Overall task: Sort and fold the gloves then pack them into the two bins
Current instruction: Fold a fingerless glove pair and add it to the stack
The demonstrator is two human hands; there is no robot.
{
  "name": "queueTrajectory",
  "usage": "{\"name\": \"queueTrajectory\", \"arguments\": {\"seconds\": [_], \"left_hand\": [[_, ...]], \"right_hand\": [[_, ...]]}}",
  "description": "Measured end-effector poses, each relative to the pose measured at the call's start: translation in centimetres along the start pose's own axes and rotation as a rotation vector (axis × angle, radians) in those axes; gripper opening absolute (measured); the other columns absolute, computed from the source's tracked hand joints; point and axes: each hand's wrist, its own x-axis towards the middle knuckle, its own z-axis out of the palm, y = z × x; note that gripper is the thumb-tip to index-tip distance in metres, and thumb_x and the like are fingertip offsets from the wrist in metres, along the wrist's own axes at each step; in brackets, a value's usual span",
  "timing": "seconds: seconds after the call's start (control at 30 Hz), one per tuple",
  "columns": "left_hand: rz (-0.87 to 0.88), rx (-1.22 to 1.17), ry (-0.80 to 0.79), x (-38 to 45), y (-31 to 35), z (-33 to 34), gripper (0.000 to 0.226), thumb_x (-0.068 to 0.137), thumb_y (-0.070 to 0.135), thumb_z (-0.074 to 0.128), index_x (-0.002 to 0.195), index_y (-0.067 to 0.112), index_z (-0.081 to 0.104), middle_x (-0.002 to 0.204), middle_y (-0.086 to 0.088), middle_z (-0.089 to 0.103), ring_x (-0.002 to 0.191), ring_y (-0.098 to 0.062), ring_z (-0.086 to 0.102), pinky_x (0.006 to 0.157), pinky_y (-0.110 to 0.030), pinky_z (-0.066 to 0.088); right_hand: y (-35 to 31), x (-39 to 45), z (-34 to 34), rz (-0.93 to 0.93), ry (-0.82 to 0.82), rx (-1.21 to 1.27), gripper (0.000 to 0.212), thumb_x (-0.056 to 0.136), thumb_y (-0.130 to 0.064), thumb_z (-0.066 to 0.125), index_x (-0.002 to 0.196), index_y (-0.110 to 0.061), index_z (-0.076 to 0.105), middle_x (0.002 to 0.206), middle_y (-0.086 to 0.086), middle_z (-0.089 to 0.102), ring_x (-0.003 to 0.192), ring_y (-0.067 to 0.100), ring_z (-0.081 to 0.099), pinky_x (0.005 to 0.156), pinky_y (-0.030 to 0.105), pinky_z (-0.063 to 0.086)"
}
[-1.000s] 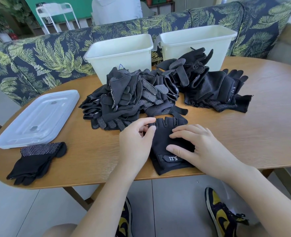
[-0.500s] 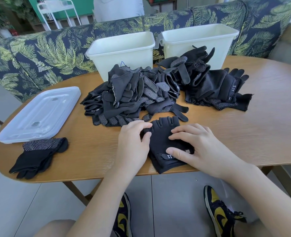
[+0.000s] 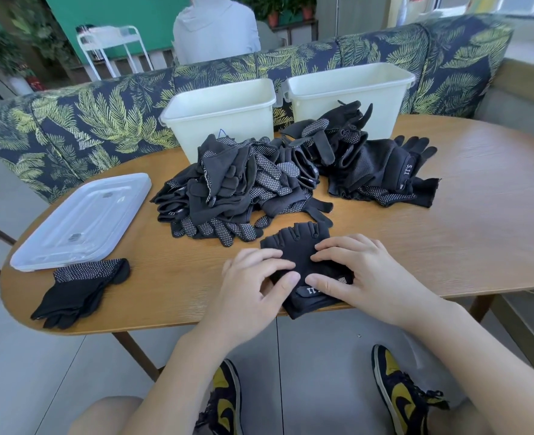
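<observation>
A: The black fingerless fabric glove (image 3: pixel 303 262) lies flat at the near edge of the oval wooden desk (image 3: pixel 479 221), cuff overhanging toward you, cut finger ends pointing away.

B: And your grip?

A: Your left hand (image 3: pixel 253 287) and right hand (image 3: pixel 369 277) both press down on it, fingers bent at the knuckles, tips flat on the cloth. Nothing pinched or wrapped; the grip is open on each side.

B: Beyond it?

A: The heap of black dotted-palm gloves (image 3: pixel 243 189) sits just behind, touching two cream plastic bins (image 3: pixel 221 120), side by side at the far edge. Left: one folded dotted black glove (image 3: pixel 80 287) beside a clear plastic lid (image 3: pixel 80 221).
</observation>
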Motion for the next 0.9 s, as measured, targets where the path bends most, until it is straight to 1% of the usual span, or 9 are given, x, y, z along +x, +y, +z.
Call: {"name": "queueTrajectory", "arguments": {"seconds": [0.13,0.23,0.33,0.4,0.47,0.53,0.63,0.77,0.9], "left_hand": [[0.017,0.015,-0.072,0.4,1.4,0.8,0.060,0.089,0.071,0.035,0.123,0.038,0.071,0.139,0.023,0.056,0.136,0.005,0.034,0.114,-0.032,0.025],[0.045,0.036,-0.137,1.2,3.1,2.0,0.066,0.089,0.073,0.029,0.131,0.038,0.066,0.148,0.020,0.051,0.142,0.004,0.029,0.117,-0.029,0.020],[0.080,0.048,-0.201,2.2,5.0,3.4,0.071,0.089,0.077,0.027,0.138,0.038,0.060,0.154,0.019,0.045,0.145,0.006,0.022,0.117,-0.025,0.015],[0.088,0.052,-0.232,2.9,6.3,4.5,0.069,0.092,0.075,0.028,0.142,0.037,0.057,0.158,0.017,0.041,0.148,0.004,0.019,0.117,-0.023,0.010],[0.126,0.086,-0.278,3.6,8.5,5.9,0.061,0.099,0.067,0.030,0.147,0.036,0.051,0.162,0.014,0.036,0.151,0.000,0.016,0.121,-0.026,0.007],[0.151,0.118,-0.318,4.1,10.1,7.2,0.055,0.105,0.061,0.029,0.152,0.036,0.046,0.165,0.013,0.030,0.155,-0.005,0.011,0.126,-0.036,0.004],[0.182,0.114,-0.375,5.4,12.8,9.1,0.057,0.106,0.061,0.023,0.154,0.038,0.041,0.167,0.013,0.025,0.157,-0.011,0.000,0.126,-0.046,-0.001],[0.234,0.150,-0.427,7.7,16.2,11.9,0.057,0.106,0.060,0.019,0.156,0.038,0.036,0.169,0.012,0.020,0.158,-0.014,0.004,0.126,-0.048,-0.002],[0.264,0.170,-0.435,10.4,18.9,14.7,0.058,0.107,0.058,0.015,0.158,0.037,0.032,0.170,0.008,0.019,0.158,-0.017,0.006,0.126,-0.049,-0.001]], "right_hand": [[1.2,-1.1,-1.1,0.034,-0.002,0.006,0.073,0.083,-0.085,0.036,0.124,-0.036,0.069,0.136,-0.027,0.054,0.129,0.001,0.041,0.107,0.025,0.025],[2.7,-2.1,-2.5,0.077,0.028,0.034,0.071,0.085,-0.086,0.040,0.124,-0.035,0.070,0.134,-0.027,0.055,0.128,0.002,0.043,0.113,0.034,0.033],[4.2,-3.5,-4.0,0.142,0.052,0.053,0.069,0.084,-0.081,0.044,0.125,-0.032,0.070,0.135,-0.023,0.057,0.129,0.003,0.043,0.115,0.037,0.034],[5.4,-4.2,-4.7,0.159,0.064,0.037,0.071,0.085,-0.083,0.042,0.126,-0.032,0.070,0.136,-0.021,0.058,0.131,0.005,0.044,0.115,0.040,0.035],[6.8,-5.7,-6.1,0.194,0.100,0.025,0.071,0.086,-0.083,0.042,0.125,-0.032,0.071,0.136,-0.019,0.059,0.131,0.006,0.045,0.114,0.042,0.037],[8.1,-6.8,-7.3,0.223,0.108,0.005,0.066,0.086,-0.078,0.046,0.124,-0.031,0.071,0.135,-0.017,0.060,0.131,0.008,0.046,0.114,0.042,0.037],[10.1,-8.8,-9.4,0.264,0.142,-0.017,0.063,0.085,-0.074,0.048,0.122,-0.030,0.073,0.134,-0.017,0.062,0.130,0.009,0.048,0.113,0.041,0.038],[13.3,-10.5,-12.0,0.326,0.174,-0.049,0.066,0.087,-0.077,0.046,0.122,-0.029,0.073,0.135,-0.013,0.063,0.130,0.011,0.049,0.114,0.037,0.038],[15.8,-11.0,-14.0,0.439,0.232,-0.113,0.070,0.081,-0.075,0.052,0.128,-0.027,0.070,0.142,-0.008,0.059,0.133,0.017,0.046,0.114,0.041,0.038]]}}
